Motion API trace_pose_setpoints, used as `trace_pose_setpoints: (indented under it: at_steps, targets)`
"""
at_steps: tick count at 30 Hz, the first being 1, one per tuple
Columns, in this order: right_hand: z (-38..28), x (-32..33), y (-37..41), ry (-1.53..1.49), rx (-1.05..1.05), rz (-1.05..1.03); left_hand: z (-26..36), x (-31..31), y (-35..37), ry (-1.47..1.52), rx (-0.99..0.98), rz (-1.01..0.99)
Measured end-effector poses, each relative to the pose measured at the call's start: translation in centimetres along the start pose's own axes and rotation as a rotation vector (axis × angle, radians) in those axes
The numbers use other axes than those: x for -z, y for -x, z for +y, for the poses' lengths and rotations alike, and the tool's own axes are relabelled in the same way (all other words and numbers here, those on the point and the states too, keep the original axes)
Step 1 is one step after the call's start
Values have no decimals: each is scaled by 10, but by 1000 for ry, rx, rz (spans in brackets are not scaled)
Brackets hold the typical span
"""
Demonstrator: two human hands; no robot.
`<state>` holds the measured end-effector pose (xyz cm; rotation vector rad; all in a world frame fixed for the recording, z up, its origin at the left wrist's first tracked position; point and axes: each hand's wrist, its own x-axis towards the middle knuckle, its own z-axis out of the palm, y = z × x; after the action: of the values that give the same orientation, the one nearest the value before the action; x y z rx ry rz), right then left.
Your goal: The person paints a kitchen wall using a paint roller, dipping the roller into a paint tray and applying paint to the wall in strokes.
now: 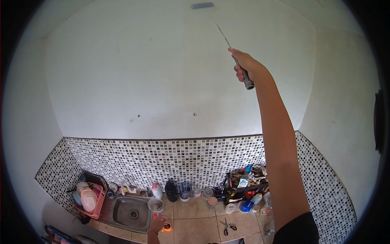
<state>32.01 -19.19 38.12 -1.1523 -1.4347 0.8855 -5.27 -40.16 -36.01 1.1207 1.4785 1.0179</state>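
Observation:
My right hand (245, 67) is wrapped round the dark handle of a paint roller, with the arm stretched up in front of the wall. The roller's grey sleeve (202, 5) is at the top of the white wall (162, 73), on a thin metal rod. Low in the view, my left hand (159, 223) is over the counter edge beside an orange object (167, 227); its fingers are too small to make out clearly. A white tub (155, 205) stands just behind it.
A steel sink (131, 213) and a pink dish rack (97, 203) are at the left. Scissors (228, 226) lie on the tiled counter (195, 229). Bottles, jars and a cluttered dark crate (235, 189) line the mosaic backsplash (183, 156).

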Motion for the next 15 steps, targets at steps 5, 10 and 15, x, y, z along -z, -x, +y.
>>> trace_pose_setpoints:
  at_steps: [5,10,15]
  targets:
    - [7,-13,-10,34,132,7,77,-11,9,-143,39,-30]
    - [33,-5,-3,142,218,100,42,-5,4,-133,-64,7]
    - [38,8,-2,174,145,172,0,12,12,-77,100,14]
